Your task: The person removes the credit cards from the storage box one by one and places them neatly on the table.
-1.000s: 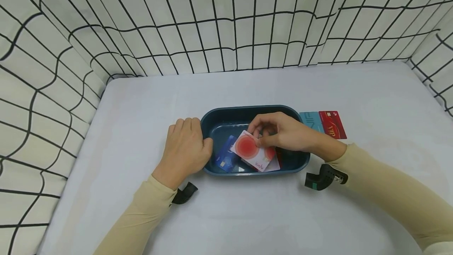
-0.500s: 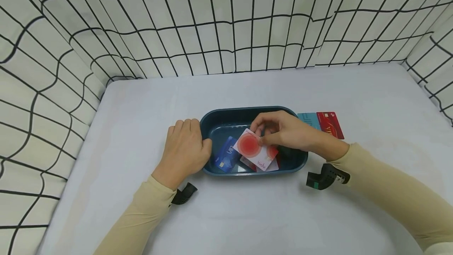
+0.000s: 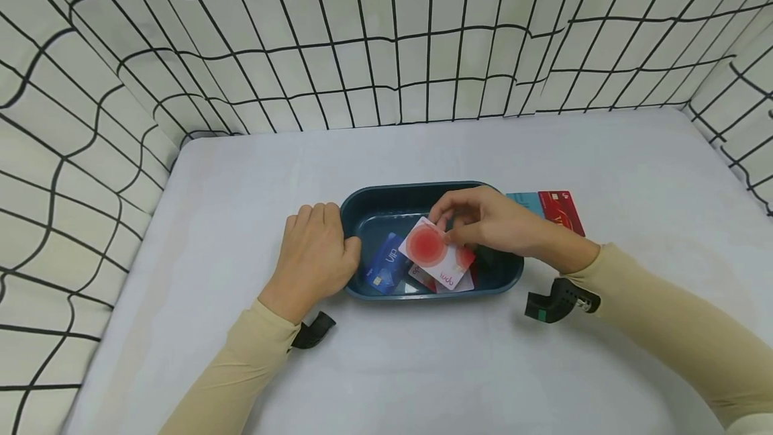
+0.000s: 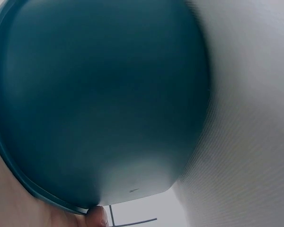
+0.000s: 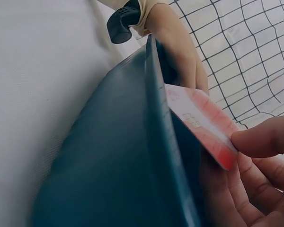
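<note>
A dark blue-green plastic basin point(image 3: 386, 188) stands on the white table. My left hand point(image 3: 318, 250) grips its left rim; in the left wrist view a fingertip point(image 4: 97, 217) shows at the rim. Between thumb and fingers, my right hand point(image 3: 483, 220) pinches a white card with red circles point(image 3: 426, 246), tilted over the basin. The right wrist view shows the card point(image 5: 201, 123) at the thumb, level with the basin's rim point(image 5: 168, 127). Inside the basin lie a blue VIP card point(image 3: 386, 266) and, partly hidden under the held card, a red-and-white card point(image 3: 423, 278).
To the right of the basin, a light blue card point(image 3: 527, 202) and a red VIP card point(image 3: 561, 210) lie on the table, partly covered by the right hand and forearm. A black wire grid point(image 3: 395, 39) on white walls borders the table.
The right hand has shifted the white card slightly up and to the right, uncovering more of the blue card and the red-and-white card. The left hand stays on the rim.
</note>
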Demonstrator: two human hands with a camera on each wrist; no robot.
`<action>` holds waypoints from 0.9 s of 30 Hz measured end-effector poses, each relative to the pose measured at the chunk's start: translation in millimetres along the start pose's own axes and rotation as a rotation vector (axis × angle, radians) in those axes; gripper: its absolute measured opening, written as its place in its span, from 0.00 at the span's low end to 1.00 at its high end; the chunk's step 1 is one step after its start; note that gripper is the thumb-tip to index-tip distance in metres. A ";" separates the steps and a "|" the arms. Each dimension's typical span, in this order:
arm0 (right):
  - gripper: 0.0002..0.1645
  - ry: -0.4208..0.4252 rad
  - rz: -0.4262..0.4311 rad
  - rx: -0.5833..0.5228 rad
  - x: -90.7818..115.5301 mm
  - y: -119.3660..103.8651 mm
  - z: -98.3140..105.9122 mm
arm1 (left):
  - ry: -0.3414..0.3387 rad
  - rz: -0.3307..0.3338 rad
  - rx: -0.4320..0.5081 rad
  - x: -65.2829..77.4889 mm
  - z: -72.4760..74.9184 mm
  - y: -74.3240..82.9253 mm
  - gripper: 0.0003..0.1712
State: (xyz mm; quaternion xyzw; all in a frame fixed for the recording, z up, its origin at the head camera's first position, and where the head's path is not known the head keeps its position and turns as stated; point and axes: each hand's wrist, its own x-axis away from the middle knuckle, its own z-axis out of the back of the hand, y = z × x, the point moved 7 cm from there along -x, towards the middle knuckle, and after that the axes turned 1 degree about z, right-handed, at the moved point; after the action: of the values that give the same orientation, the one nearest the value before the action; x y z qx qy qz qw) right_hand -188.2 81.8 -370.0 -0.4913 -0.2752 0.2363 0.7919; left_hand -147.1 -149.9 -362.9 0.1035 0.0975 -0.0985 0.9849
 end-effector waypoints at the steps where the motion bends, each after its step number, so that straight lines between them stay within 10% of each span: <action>1: 0.18 -0.002 -0.003 -0.004 0.1 0.5 0.2 | -0.004 0.001 -0.001 0.0 -0.2 -0.1 0.10; 27: 0.18 0.059 -0.045 -0.064 10.4 6.2 13.2 | 0.004 -0.003 -0.009 0.3 0.8 0.8 0.10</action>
State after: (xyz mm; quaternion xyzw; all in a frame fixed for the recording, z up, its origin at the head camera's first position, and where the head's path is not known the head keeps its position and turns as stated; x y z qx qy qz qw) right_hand -190.0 99.5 -368.7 -0.5168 -0.2700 0.1951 0.7886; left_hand -146.5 -149.4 -362.0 0.0990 0.1000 -0.0992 0.9851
